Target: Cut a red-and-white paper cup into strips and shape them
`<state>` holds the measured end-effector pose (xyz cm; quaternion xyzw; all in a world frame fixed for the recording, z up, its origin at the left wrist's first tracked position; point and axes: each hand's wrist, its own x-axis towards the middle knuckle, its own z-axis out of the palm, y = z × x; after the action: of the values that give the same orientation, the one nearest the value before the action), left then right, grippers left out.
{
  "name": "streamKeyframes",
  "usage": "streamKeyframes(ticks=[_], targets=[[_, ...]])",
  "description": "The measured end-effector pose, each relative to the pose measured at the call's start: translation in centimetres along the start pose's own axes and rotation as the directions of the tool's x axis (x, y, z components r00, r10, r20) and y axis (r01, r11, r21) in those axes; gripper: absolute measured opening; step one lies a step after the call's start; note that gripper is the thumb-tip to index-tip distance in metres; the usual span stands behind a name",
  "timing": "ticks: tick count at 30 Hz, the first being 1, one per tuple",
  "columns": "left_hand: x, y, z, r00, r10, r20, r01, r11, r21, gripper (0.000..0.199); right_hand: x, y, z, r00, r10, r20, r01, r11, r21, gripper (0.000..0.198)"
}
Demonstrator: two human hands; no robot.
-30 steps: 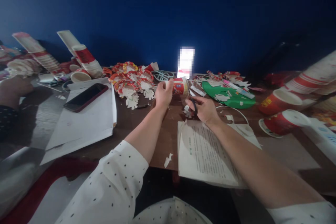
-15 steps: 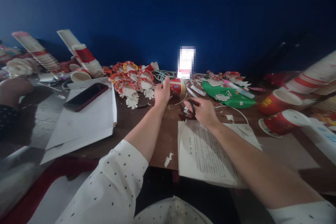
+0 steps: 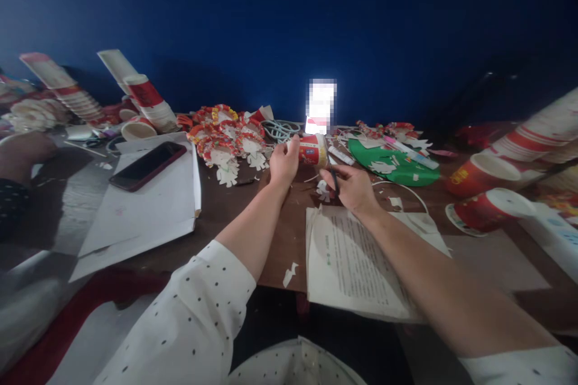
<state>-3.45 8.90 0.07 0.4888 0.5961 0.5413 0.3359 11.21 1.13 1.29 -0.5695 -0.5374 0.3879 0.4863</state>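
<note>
1. The landmark is the set of printed sheets (image 3: 341, 277); its near edge reaches past the front edge of the brown table (image 3: 266, 280).
2. Beyond the far left corner of the sheets, a red, white and yellow paper cup (image 3: 310, 150) lies on its side in the air or just on the table; which, I cannot tell.
3. The left hand (image 3: 284, 163) is closed around the cup's left end, fingers and thumb gripping it.
4. The right hand (image 3: 356, 187), just past the far edge of the sheets, has its fingers curled round the dark scissors (image 3: 335, 181). The blades point up across the cup's right rim; whether they bite into it, I cannot tell.
5. A cut white paper piece (image 3: 323, 191) sits under the right hand, close to the sheets' far edge.
6. Left of the sheets runs a strip of tabletop with small paper scraps (image 3: 289, 275) near the front edge; the left forearm crosses above it.
7. Farther left lies a white folder (image 3: 153, 216) bearing a phone (image 3: 149, 166).
8. Beyond the sheets to the right, a green sheet (image 3: 422, 177) limits the right hand's outer side; beyond to the left, a heap of red-and-white paper cutouts (image 3: 228, 132) crowds the left hand's outer side.
</note>
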Motion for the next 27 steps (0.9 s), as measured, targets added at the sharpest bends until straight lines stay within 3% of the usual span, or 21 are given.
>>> streamKeyframes(ticks=[6,12,18,27], targets=[[0.1,-0.4,0.1,1.000,0.019,0.020,-0.018,1.000,-0.014,0.047,-0.3,-0.1,0.0,1.000,-0.027,0.013,0.027,1.000,0.006,0.044],[0.4,-1.0,0.1,0.998,-0.039,0.058,0.042,0.998,-0.048,0.054,-0.2,0.0,0.1,1.000,-0.009,0.020,0.009,1.000,0.011,0.043],[0.8,-1.0,-0.2,0.997,-0.077,0.017,0.078,0.996,-0.047,0.053,-0.3,0.1,0.3,0.999,-0.009,0.039,0.008,0.999,0.042,0.040],[0.1,-0.1,0.0,0.995,0.103,0.002,-0.103,0.995,-0.003,0.044,0.2,0.5,0.1,1.000,0.021,0.007,-0.022,0.996,0.084,0.045]])
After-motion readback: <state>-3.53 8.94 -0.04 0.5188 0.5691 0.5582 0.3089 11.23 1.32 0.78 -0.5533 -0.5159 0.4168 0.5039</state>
